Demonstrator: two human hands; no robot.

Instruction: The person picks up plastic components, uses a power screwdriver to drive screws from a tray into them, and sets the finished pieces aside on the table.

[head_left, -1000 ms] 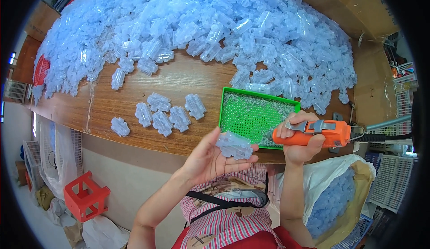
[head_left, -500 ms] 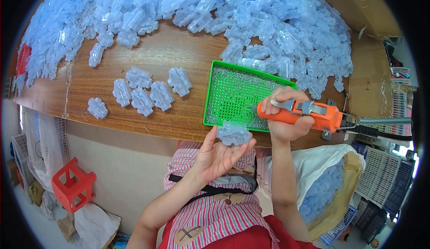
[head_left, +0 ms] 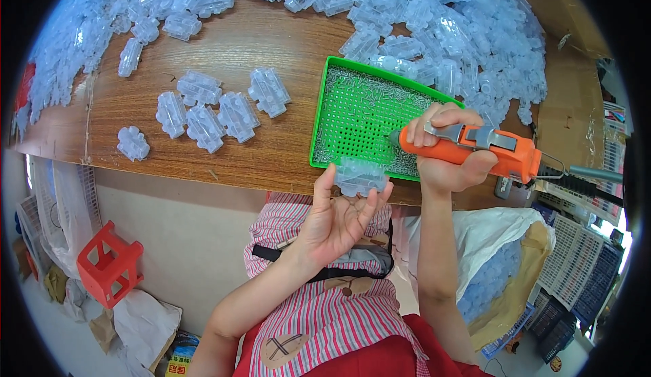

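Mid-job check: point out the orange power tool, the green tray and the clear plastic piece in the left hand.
Orange power tool (head_left: 449, 152): head view, on the orange body.
Green tray (head_left: 349, 131): head view, on the perforated floor.
Held clear plastic piece (head_left: 360, 176): head view, on its middle.

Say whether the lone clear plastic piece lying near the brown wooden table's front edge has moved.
No: the clear plastic piece stays put, right of the pale seam in the table.

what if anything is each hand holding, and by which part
Right hand: orange tool, around its body. Left hand: clear plastic piece, at its two ends.
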